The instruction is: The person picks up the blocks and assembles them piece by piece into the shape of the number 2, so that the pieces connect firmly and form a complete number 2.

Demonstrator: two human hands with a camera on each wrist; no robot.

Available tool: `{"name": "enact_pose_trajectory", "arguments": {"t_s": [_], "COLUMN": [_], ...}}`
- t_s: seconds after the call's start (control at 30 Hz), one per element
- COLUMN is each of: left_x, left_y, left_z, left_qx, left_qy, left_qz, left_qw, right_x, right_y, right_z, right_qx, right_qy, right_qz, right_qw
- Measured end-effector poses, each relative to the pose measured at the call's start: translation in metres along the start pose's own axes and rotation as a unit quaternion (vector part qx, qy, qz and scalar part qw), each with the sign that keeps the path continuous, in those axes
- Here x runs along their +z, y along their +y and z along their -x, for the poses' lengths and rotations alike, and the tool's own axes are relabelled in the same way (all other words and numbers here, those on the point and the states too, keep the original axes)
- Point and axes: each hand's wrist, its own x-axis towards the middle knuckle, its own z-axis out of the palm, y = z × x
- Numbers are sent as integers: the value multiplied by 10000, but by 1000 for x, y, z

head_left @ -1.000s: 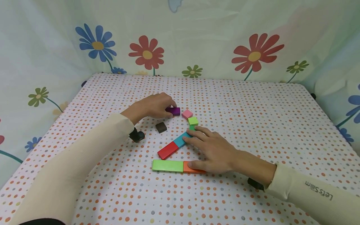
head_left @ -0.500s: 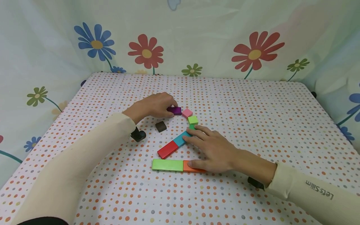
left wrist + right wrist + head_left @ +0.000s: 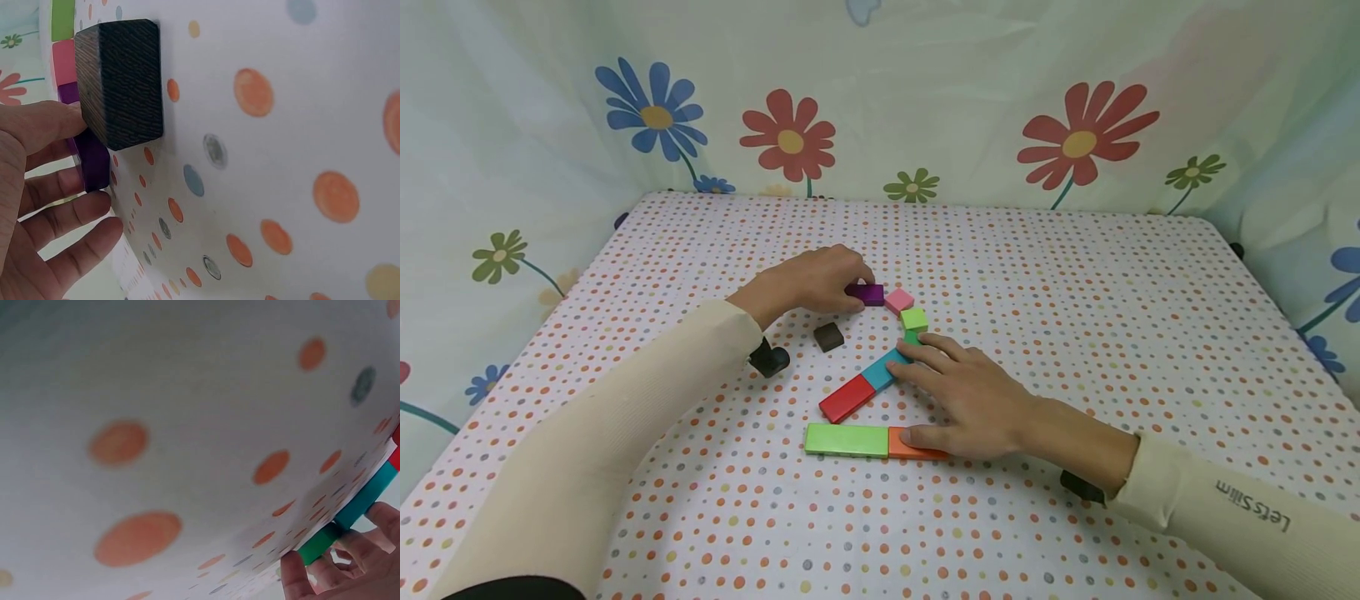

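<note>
My left hand point(image 3: 820, 279) pinches a purple block point(image 3: 870, 294) between thumb and fingers, at the far end of a curved line of blocks. Beside the purple block's right end lies a pink block point(image 3: 898, 301), followed by a small lime block point(image 3: 913, 320) and a green block point(image 3: 912, 337). The fingers of my right hand point(image 3: 977, 400) rest spread over the green block and a blue block point(image 3: 882, 371), its thumb on an orange block point(image 3: 896, 452). A red block point(image 3: 847, 399) continues from the blue one. The right palm hides part of the orange block.
A dark, wood-grained block point(image 3: 829, 337) lies alone below the left hand, and looms large in the left wrist view. A long light-green block point(image 3: 846, 441) abuts the orange one in front. The dotted tablecloth point(image 3: 1075, 292) spreads around; a flowered curtain point(image 3: 955, 108) hangs behind.
The left hand and the purple block have shifted slightly right, closing the gap to the pink block. The right hand has stayed in place.
</note>
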Motion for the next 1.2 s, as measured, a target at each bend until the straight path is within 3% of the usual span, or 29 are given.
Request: {"name": "enact_pose_trajectory", "arguments": {"t_s": [0.33, 1.2], "left_x": [-1, -3], "left_y": [0, -7], "left_z": [3, 19], "left_qx": [29, -408], "left_qy": [-14, -103], "left_qz": [91, 290], "left_qw": [10000, 9987], "right_x": [0, 1], "right_y": [0, 2], "right_z": [-1, -1], "right_qx": [-57, -31], "right_qy": [-10, -6], "right_qz": [11, -66], "right_qw": [10000, 10000]}}
